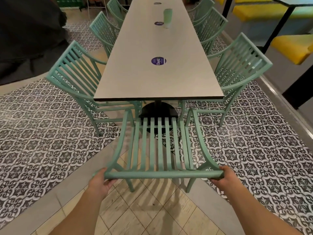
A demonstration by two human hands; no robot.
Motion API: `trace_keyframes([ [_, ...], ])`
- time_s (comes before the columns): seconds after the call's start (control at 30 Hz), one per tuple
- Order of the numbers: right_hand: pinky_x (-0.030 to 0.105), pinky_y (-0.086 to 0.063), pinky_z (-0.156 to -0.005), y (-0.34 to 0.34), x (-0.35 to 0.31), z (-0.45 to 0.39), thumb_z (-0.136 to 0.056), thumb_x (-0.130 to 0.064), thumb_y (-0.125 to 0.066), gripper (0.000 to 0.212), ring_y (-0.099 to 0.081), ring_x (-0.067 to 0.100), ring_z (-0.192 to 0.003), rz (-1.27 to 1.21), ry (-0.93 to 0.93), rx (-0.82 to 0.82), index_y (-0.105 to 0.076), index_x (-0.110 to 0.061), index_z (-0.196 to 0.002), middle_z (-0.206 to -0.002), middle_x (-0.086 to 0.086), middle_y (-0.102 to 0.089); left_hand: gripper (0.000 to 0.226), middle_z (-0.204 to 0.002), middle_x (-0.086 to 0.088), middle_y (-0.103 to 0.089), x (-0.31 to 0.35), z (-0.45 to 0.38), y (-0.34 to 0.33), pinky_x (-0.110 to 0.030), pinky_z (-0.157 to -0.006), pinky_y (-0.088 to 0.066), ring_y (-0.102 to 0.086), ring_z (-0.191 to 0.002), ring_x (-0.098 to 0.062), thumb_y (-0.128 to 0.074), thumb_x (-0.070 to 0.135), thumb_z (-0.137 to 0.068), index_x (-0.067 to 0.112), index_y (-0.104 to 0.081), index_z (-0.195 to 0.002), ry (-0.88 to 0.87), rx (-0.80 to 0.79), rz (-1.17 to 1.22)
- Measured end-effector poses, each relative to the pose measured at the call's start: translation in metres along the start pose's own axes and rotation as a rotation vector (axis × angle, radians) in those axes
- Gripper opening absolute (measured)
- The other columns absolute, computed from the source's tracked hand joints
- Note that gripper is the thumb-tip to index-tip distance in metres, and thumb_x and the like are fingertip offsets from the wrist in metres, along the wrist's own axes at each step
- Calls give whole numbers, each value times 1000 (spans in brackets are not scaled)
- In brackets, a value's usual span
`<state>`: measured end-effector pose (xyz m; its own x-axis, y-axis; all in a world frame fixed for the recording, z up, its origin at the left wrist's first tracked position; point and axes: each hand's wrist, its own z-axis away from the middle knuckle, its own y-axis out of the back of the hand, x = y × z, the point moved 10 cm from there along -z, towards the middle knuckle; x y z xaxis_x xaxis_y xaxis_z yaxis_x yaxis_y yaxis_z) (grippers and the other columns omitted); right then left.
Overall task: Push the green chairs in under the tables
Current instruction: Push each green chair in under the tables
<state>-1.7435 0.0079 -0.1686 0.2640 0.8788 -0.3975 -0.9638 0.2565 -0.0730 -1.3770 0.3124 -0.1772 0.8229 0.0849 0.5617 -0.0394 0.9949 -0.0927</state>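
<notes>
Left hand [100, 181] and right hand [225, 175] curled around opposite ends of the top rail of the near green chair [158, 146], gripping it. Chair facing the short end of the long table [159, 78], front edge near the black pedestal base [158, 111], seat mostly outside the tabletop. More green chairs [237, 72] tucked along both long sides.

— Any writing you can make out?
— One round purple sticker [158, 61] on the near part of the long surface [135, 78] reads "ClayG", the letters running sideways; its smaller print is too fine.
— Others?
— Two more purple stickers [158, 23] lie farther along the same surface, their text blurred beyond reading.
</notes>
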Motion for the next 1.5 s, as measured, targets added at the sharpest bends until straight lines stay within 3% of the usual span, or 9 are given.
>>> trace_keyframes([
  [0.07, 53, -46, -80, -2, 0, 0, -95, -16, -46, 44, -47, 35, -124, -6, -12, -6, -40, -2, -137, -138, 20, -46, 49, -137, -23, -48, 1, 0, -1, -50, -98, -48, -52, -122, -40, -61, 13, -94, 1, -42, -137, 3, 1, -15],
  [0.2, 53, -43, -96, -3, -2, -2, -95, -15, -47, 43, -48, 35, -123, 10, -21, 9, -39, -2, -135, -136, 19, -46, 49, -137, -23, -50, 4, 0, -3, -50, -95, -49, -54, -119, -41, -62, 14, -94, 2, -43, -137, 10, 8, -20],
  [0.33, 52, -44, -92, -5, -2, 0, -96, -16, -46, 41, -51, 34, -120, 20, -22, 14, -41, -3, -135, -121, 19, -48, 48, -136, -24, -49, 3, 1, -4, -52, -98, -47, -53, -120, -41, -60, 13, -95, 1, -42, -137, 2, 5, -18],
  [0.63, 54, -41, -102, 7, -6, -5, -96, -16, -48, 36, -46, 36, -125, 23, 28, 18, -43, -6, -129, -137, 19, -44, 44, -129, -22, -52, -3, 11, -6, -51, -98, -47, -54, -118, -39, -60, 10, -94, -1, -43, -134, -13, -13, -4],
  [0.77, 53, -43, -100, 11, -7, -6, -96, -17, -49, 41, -48, 36, -123, 46, 36, 4, -42, -4, -135, -131, 20, -47, 41, -123, -21, -53, -7, 16, -4, -50, -96, -48, -56, -104, -36, -60, 10, -94, -1, -45, -131, -22, -21, -4],
  [0.87, 52, -43, -99, 10, -7, -5, -97, -17, -49, 30, -48, 36, -124, 39, 39, -9, -45, -4, -123, -129, 20, -48, 44, -120, -21, -52, -5, 17, -6, -51, -97, -47, -58, -96, -34, -59, 10, -95, -2, -43, -134, -33, -32, -10],
  [1.23, 53, -44, -97, 11, -7, -7, -96, -17, -48, 38, -49, 36, -118, 23, 36, -31, -45, -4, -132, -136, 19, -46, 44, -115, -20, -51, -7, 20, -3, -52, -98, -47, -55, -100, -35, -58, 8, -95, -2, -42, -134, -35, -5, -14],
  [1.33, 53, -43, -101, 11, -7, -7, -96, -17, -49, 40, -47, 36, -123, 22, 32, -37, -44, -4, -133, -137, 19, -46, 30, -115, -20, -51, -8, 22, -3, -51, -99, -46, -58, -92, -34, -57, 8, -95, 2, -46, -122, -27, -5, -4],
  [1.5, 52, -46, -92, 10, -7, -7, -95, -17, -50, 37, -50, 36, -109, 22, 32, -51, -46, -4, -130, -136, 20, -47, 27, -97, -17, -55, -8, 23, -2, -50, -98, -47, -56, -100, -35, -58, 8, -95, 3, -46, -119, -31, 1, -6],
])
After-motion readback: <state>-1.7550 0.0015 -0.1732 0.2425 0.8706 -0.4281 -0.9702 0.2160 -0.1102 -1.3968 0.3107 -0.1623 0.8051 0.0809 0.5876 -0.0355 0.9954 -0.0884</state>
